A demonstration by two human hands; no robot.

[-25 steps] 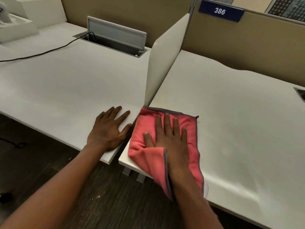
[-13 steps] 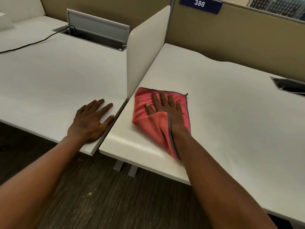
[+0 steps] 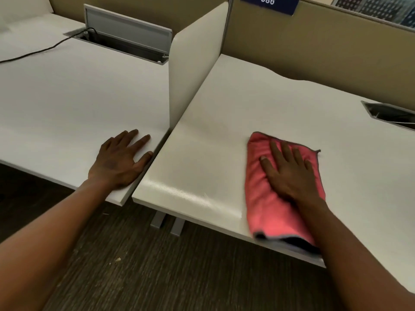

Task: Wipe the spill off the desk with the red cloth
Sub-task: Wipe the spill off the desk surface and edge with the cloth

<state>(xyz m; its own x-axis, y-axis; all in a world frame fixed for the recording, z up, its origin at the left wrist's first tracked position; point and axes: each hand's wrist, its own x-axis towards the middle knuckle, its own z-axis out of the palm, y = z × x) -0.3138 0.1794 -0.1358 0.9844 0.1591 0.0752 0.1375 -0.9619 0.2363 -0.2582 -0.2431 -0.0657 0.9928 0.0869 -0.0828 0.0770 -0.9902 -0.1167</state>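
The right hand [image 3: 289, 171] lies flat, fingers spread, on the red cloth [image 3: 269, 198], pressing it onto the desk [image 3: 224, 122] for wiping. The left hand [image 3: 121, 160], fingers straight, likely braces on the neighbouring desk [image 3: 78, 97].

Neighbouring white desk [image 3: 67, 90] on the left w/ an open grey metal cable-box lid [image 3: 126, 30] at its back, black cable [image 3: 33, 52] running out of it. White divider panel [image 3: 193, 63] stands btwn the desks. Tan partition wall [image 3: 325, 48] behind carries a blue number plate [image 3: 269, 2] reading 386. Dark wood-grain floor [image 3: 157, 265] below
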